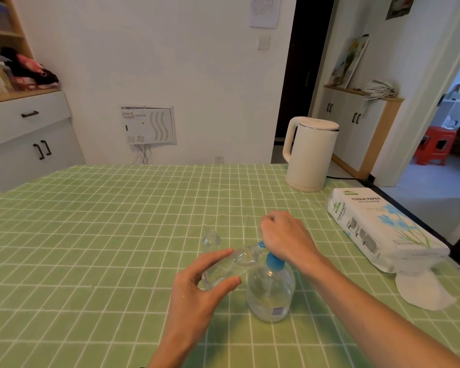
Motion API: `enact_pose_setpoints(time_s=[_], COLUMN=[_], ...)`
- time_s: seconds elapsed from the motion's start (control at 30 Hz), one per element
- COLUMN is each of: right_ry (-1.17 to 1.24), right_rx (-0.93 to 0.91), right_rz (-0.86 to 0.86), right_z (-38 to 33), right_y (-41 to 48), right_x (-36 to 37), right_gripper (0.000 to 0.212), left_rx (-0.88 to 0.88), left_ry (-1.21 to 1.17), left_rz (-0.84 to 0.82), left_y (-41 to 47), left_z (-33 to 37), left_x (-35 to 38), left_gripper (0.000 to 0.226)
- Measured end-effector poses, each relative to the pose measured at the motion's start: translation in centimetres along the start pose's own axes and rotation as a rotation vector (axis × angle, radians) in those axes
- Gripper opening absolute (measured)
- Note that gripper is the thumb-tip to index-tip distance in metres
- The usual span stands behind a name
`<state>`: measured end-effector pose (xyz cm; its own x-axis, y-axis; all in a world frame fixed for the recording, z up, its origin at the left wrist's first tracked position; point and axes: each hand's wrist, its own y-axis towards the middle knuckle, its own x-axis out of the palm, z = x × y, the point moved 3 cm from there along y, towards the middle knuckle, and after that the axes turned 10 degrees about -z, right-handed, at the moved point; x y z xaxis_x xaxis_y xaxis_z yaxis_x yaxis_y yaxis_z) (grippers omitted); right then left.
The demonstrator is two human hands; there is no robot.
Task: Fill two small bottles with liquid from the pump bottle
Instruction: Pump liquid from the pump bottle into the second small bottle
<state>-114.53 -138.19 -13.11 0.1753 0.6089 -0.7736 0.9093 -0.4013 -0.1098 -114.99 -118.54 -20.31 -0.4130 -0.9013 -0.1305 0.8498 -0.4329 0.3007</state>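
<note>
Alignment of neck and spout is what the next squirt depends on. The left hand (pixel 197 285) holds the small bottle (pixel 231 266) off the desk (pixel 91 235), pinched between the thumb underneath and the fingers (pixel 218 254) on top. The bottle lies nearly on its side. Its long axis runs from its base, low by the left palm, up and to the right, and its threaded neck ends at the blue spout (pixel 260 244). Neck and spout look to be touching, though I cannot tell whether the tip is actually inside the opening.

The pump bottle (pixel 270 296) stands upright on the desk, just to the right of the left hand and nearer the person than the spout. The right hand (pixel 284 237) sits on top of it with its fingers curled down over the pump head, which it hides. The right hand is therefore placed to press, while the left only has to keep the neck in line.

Since the small bottle is tilted so flat, liquid could run back out if the mouth drops any lower. A clear piece (pixel 211 238) lies on the desk just beyond the left fingers; it may be the other bottle or a cap, but it is too blurred to tell.
</note>
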Motion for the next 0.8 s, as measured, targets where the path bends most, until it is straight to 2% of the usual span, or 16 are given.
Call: enact_pose_setpoints(time_s=[0.33,0.8], right_ry=[-0.002,-0.036], right_rx=[0.054,0.022], right_rz=[-0.028,-0.016], right_z=[0.2,0.0], right_y=[-0.4,0.4], right_x=[0.7,0.1], right_gripper=[0.026,0.027], left_rx=[0.013,0.015], left_ry=[0.008,-0.010], left_rz=[0.005,-0.001], left_y=[0.0,0.1], left_z=[-0.7,-0.1], left_x=[0.0,-0.1], left_gripper=[0.051,0.052])
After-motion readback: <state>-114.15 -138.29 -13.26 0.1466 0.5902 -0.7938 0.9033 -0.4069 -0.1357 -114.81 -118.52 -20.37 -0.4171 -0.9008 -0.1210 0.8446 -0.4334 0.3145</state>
